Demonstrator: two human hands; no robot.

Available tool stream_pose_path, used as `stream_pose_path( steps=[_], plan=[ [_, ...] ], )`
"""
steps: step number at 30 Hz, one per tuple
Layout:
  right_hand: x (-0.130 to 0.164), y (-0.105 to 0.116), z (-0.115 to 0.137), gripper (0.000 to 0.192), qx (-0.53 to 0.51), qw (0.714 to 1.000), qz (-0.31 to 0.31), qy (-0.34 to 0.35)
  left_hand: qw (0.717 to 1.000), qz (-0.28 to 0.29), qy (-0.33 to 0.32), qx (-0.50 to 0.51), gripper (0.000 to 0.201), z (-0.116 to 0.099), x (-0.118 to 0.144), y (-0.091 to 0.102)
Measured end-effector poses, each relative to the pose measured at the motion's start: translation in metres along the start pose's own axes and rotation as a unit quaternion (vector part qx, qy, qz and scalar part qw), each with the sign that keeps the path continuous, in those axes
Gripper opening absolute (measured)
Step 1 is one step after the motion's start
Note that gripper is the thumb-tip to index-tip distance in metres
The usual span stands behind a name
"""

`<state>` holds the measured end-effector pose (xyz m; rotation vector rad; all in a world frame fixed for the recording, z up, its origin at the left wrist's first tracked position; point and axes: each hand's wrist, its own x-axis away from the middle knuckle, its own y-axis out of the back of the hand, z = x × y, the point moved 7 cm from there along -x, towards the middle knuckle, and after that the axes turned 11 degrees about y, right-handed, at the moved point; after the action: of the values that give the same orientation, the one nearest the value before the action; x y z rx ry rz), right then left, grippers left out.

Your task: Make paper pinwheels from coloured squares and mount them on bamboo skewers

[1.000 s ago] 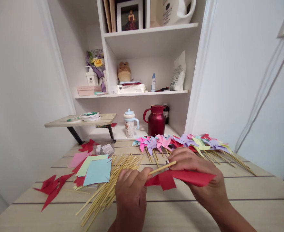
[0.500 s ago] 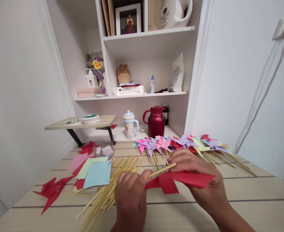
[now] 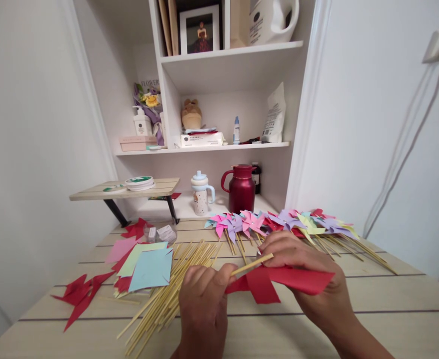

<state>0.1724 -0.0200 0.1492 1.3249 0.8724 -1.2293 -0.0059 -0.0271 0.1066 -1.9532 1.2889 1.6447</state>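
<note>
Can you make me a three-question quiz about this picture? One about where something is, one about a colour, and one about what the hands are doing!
1. Where is the red jug?
A. on the low white ledge behind the table
B. on the top shelf
C. on the floor

2. What colour is the paper in the hands?
A. blue
B. red
C. yellow

3. What is the left hand doing?
A. lying flat and open
B. holding a cup
C. pinching a stick

Answers:
1 A, the jug stands beside the cup under the shelves.
2 B, the folded sheet under the right hand is red.
3 C, the fingers close on the near end of the stick, which points at the paper.
</note>
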Motion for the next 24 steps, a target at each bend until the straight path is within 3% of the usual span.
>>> stream_pose_path(
  steps=[14,24],
  plan=[
    [-0.0005,-0.0002,-0.0008,0.011,-0.012,1.000,0.012,-0.010,1.000,-0.003,-0.003,0.008,0.029,0.0004,0.0019,-0.0004],
    [-0.0017,0.0005,0.0020,0.008,-0.020,1.000,0.003,-0.013,0.997,-0.056,-0.041,-0.021,0.025,-0.0083,-0.0020,0.0092]
  ],
)
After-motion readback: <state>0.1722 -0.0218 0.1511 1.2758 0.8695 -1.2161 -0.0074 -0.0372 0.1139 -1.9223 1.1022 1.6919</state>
